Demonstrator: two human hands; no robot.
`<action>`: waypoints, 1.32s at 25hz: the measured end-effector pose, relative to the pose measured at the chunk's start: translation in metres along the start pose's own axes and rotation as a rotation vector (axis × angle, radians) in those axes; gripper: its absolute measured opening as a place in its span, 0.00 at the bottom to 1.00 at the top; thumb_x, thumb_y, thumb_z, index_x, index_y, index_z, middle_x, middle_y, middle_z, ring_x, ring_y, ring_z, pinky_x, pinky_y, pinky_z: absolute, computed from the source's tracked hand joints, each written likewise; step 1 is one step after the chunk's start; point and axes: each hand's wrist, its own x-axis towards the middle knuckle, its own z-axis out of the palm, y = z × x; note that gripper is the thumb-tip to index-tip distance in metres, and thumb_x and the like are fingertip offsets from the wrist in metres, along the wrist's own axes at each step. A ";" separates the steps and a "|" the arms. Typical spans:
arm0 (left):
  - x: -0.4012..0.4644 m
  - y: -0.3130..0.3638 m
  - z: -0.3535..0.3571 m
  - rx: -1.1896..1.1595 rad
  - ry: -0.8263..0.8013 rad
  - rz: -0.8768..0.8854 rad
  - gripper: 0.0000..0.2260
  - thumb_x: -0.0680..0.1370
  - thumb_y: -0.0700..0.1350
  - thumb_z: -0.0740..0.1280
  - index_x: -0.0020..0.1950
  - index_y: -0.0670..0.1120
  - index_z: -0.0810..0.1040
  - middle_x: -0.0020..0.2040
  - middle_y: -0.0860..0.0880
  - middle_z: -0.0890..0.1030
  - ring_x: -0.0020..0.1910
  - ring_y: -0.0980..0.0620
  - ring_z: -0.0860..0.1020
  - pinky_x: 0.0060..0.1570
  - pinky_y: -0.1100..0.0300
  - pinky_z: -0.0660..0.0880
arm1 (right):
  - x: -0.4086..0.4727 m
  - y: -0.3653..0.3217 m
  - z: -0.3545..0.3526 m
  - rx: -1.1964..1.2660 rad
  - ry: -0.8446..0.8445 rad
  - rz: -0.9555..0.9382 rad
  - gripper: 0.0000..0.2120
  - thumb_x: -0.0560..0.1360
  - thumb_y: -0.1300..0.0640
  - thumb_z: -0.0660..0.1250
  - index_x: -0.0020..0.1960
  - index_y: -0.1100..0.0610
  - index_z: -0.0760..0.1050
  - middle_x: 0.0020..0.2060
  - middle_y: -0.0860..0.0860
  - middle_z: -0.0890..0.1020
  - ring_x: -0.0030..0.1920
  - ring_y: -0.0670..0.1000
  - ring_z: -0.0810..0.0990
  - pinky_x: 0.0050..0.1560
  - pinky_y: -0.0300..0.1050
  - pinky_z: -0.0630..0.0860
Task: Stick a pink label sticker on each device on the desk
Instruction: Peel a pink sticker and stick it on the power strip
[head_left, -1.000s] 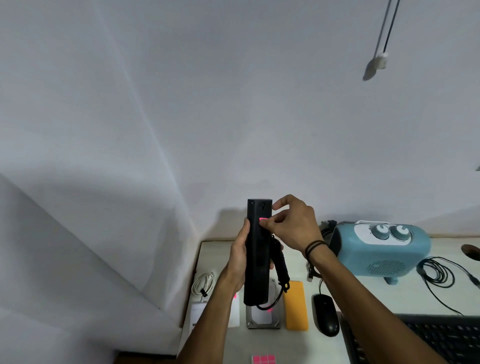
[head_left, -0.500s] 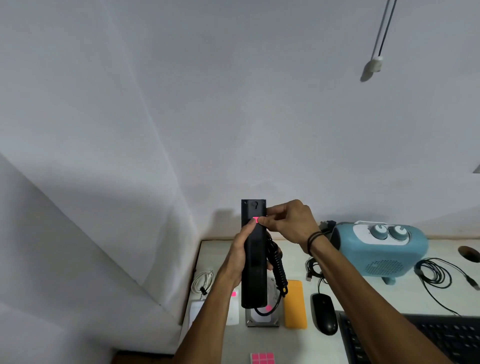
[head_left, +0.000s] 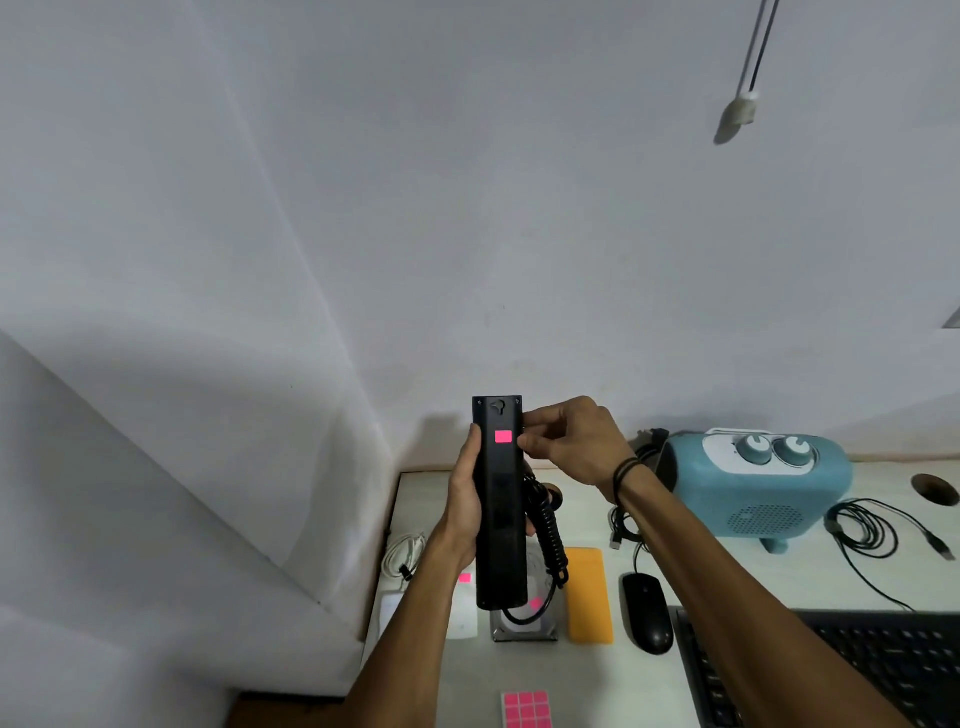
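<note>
My left hand (head_left: 465, 506) grips a long black power strip (head_left: 500, 519), held upright above the desk, its coiled black cord (head_left: 549, 540) hanging at its right side. A pink sticker (head_left: 503, 437) sits on the strip's upper back face. My right hand (head_left: 569, 441) is at the strip's upper right edge with curled fingers beside the sticker, the fingertips just off it. A sheet of pink stickers (head_left: 525, 708) lies at the desk's near edge. A white device (head_left: 464, 603) and a silver drive (head_left: 524, 621) under the strip each show a pink sticker.
On the white desk (head_left: 587, 675) lie an orange device (head_left: 588, 595), a black mouse (head_left: 647, 613), a black keyboard (head_left: 852, 670), a blue speaker (head_left: 758, 486), a black cable coil (head_left: 867, 530) and a white cable (head_left: 405, 556). Walls stand behind and to the left.
My right hand's fingers have slid off the sticker to the strip's right edge, leaving the whole pink sticker exposed on the strip. My left hand keeps the same grip.
</note>
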 end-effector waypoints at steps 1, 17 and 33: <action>0.002 0.000 -0.002 -0.013 -0.010 0.008 0.39 0.78 0.72 0.51 0.51 0.37 0.80 0.42 0.34 0.79 0.36 0.39 0.83 0.37 0.51 0.71 | 0.002 0.004 -0.001 0.013 -0.060 -0.006 0.16 0.71 0.54 0.76 0.58 0.46 0.83 0.45 0.43 0.87 0.46 0.41 0.85 0.58 0.43 0.80; 0.058 -0.002 -0.038 0.412 0.266 0.050 0.33 0.74 0.68 0.57 0.50 0.37 0.80 0.39 0.36 0.81 0.34 0.35 0.80 0.37 0.44 0.78 | 0.052 0.088 0.039 -0.056 -0.143 0.231 0.12 0.67 0.55 0.77 0.50 0.49 0.83 0.37 0.48 0.87 0.36 0.43 0.85 0.42 0.34 0.80; 0.170 -0.058 -0.099 1.986 -0.348 0.124 0.33 0.77 0.60 0.69 0.78 0.55 0.61 0.69 0.47 0.73 0.67 0.43 0.75 0.70 0.35 0.59 | 0.165 0.205 0.057 0.796 -0.107 0.624 0.08 0.76 0.74 0.65 0.52 0.66 0.76 0.49 0.58 0.82 0.49 0.54 0.84 0.42 0.39 0.83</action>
